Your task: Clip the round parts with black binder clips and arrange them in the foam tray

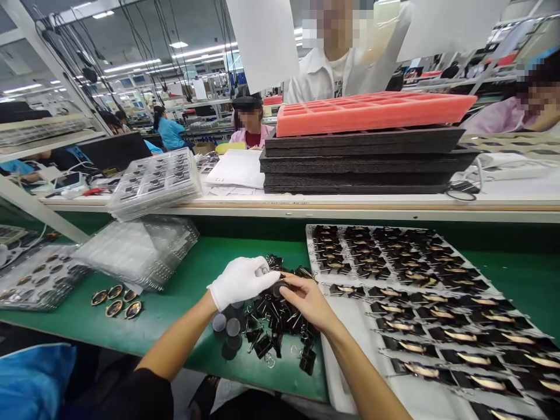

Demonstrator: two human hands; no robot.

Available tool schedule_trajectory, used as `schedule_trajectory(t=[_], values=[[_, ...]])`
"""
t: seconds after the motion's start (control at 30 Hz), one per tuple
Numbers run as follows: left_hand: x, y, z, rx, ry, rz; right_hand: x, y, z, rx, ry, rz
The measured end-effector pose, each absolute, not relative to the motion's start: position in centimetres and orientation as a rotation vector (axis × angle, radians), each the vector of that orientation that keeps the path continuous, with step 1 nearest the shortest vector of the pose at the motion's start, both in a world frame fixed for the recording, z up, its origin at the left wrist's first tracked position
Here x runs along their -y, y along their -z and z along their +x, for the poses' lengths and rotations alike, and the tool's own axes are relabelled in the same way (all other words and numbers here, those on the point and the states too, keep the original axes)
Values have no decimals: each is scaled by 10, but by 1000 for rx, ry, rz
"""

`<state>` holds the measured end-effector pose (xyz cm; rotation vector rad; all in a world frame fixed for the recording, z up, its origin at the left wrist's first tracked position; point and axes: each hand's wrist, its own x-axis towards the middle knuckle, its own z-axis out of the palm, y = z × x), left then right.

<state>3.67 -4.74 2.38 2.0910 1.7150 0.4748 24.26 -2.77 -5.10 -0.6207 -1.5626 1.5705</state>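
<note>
My left hand [246, 282], in a white glove, is closed, its fingertips meeting those of my right hand. Bare and pinched, my right hand [307, 298] holds a dark round disc [279, 288] by its edge. Whatever my left fingers grip is mostly hidden. Right below both hands lies a heap of black binder clips [263, 345] with silver wire handles. Several round translucent discs [233, 327] rest on the green mat, left of the heap.
On the right a white tray [350, 326] bears rows of black clips gripping gold-edged pieces. Several oval gold-rimmed parts [114, 308] lie at left, near stacked clear plastic trays [140, 251]. The shelf holds black foam trays [363, 166] under a red one [371, 114]. Co-workers are beyond.
</note>
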Motion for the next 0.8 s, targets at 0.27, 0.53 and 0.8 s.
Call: schedule_trajectory(t=[0.27, 0.53, 0.8], values=[[49, -9, 30, -1572, -526, 2147, 28, 48, 247, 1446, -1650, -607], [39, -18, 14, -1650, -656, 2060, 20, 49, 255, 1587, -1450, -864], [46, -25, 17, -1557, -568, 2261, 21, 51, 256, 1829, -1274, -865]])
